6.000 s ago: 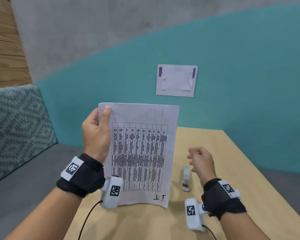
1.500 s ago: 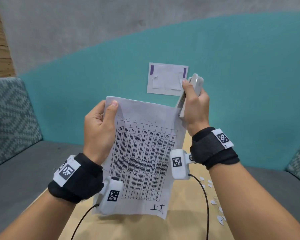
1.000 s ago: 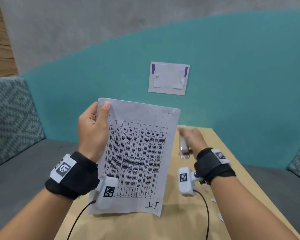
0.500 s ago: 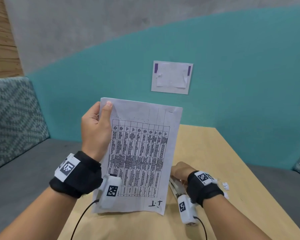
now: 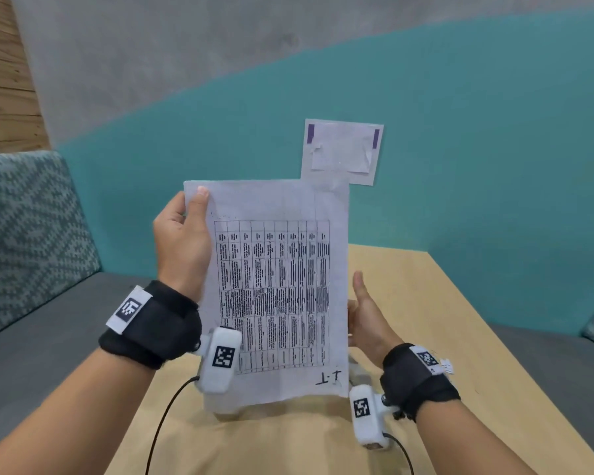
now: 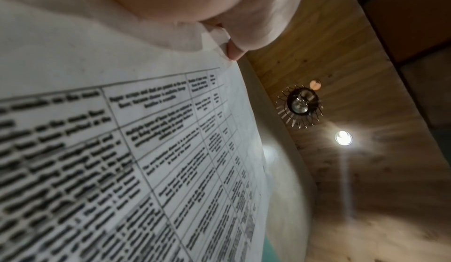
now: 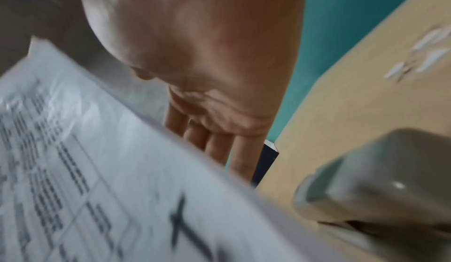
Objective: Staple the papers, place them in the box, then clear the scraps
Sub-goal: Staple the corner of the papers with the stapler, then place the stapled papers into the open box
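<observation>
The printed papers (image 5: 278, 286) stand upright above the wooden table (image 5: 426, 303), table text facing me. My left hand (image 5: 189, 214) pinches their top left corner, thumb on the front; the left wrist view shows that pinch on the papers (image 6: 146, 131). My right hand (image 5: 364, 317) is at the papers' right edge with the thumb up. In the right wrist view its straight fingers (image 7: 219, 144) reach behind the sheets, holding nothing. The grey stapler (image 7: 378, 179) lies on the table below that hand. Small white scraps (image 7: 422, 54) lie further right on the table.
A sheet taped with purple strips (image 5: 342, 152) hangs on the teal wall. A bench with a patterned cushion (image 5: 31, 234) and grey seat runs along the left. A dark object with a white edge (image 7: 266, 160) shows past my right fingers; I cannot tell what it is.
My right hand stapled the top right corner, brought the stapler down to the table and let it go. It has now risen, empty, to the papers' right edge. The left hand's grip is unchanged.
</observation>
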